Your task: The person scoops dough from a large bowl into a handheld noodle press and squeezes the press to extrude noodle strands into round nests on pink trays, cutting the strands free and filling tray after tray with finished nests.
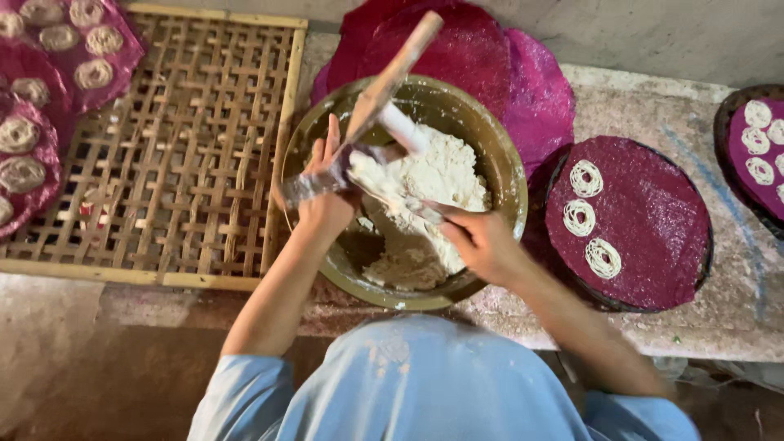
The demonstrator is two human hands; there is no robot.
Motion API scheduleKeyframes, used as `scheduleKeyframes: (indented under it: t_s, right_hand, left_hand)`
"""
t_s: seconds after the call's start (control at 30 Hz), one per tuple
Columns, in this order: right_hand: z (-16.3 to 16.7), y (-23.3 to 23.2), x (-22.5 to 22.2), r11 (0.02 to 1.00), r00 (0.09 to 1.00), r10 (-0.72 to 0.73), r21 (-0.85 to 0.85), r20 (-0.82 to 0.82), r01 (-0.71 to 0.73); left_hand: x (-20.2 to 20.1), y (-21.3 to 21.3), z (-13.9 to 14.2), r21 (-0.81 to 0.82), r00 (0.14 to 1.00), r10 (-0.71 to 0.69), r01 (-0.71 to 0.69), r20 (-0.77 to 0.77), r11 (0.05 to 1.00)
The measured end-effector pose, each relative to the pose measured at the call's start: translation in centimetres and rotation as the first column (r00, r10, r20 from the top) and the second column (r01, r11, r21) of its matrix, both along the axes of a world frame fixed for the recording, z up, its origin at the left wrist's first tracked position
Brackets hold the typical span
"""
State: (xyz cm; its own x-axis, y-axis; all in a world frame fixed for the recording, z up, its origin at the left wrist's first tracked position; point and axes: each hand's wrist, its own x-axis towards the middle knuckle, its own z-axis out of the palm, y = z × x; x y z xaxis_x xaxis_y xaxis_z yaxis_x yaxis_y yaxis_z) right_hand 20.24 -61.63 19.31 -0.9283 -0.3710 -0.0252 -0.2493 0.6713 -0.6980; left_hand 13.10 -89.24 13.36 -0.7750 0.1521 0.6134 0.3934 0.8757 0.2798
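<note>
While the person leans over the desk [670, 331], both hands work inside the wide metal bowl [506, 175] of pale dough [429, 175]; the left hand [327, 192] has its fingers closed loosely round the metal barrel of a noodle press [371, 122], whose wooden handle slants up toward the far wall; the right hand [482, 241] has its fingers wrapped on a thin tool [408, 204], likely a spoon or scraper, its tip buried in the dough; the step in hand looks like loading dough into the press; the move from here seems to call for keeping the barrel steady and tilted while a lump is pushed in cleanly; just right of the bowl lies a round purple mat [645, 237] with three white noodle coils [586, 178]; left of it sits a woven bamboo tray [188, 163], with more coil-covered mats [33, 98] at its far left
</note>
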Motion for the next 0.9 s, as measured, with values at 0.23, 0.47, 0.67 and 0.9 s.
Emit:
scheduleKeyframes:
  t_s: [0.23, 0.47, 0.67, 0.9]
  right_hand:
    - [5.6, 1.5, -5.6, 0.849, 0.939, 0.266, 0.409, 0.218, -0.335]
    - [10.1, -3.3, -0.7, 0.606, 0.662, 0.662, 0.770, -0.351, -0.198]
    - [13.7, 1.4, -1.5, 0.778, 0.864, 0.391, 0.615, -0.318, -0.126]
    - [13.1, 0.1, -2.0, 0.658, 0.800, 0.490, 0.749, -0.347, -0.078]
  left_hand:
    - [2.6, 1.8, -0.5, 0.111, 0.931, -0.293, 0.274, 0.216, 0.955]
    - [3.2, 1.3, -3.3, 0.737, 0.605, -0.704, 0.268, 0.372, 0.620]
    - [1.4, -0.6, -3.2, 0.840, 0.666, -0.683, 0.157, 0.299, 0.520]
    - [2.7, 2.6, -2.9, 0.887, 0.564, -0.790, 0.204, 0.239, 0.414]
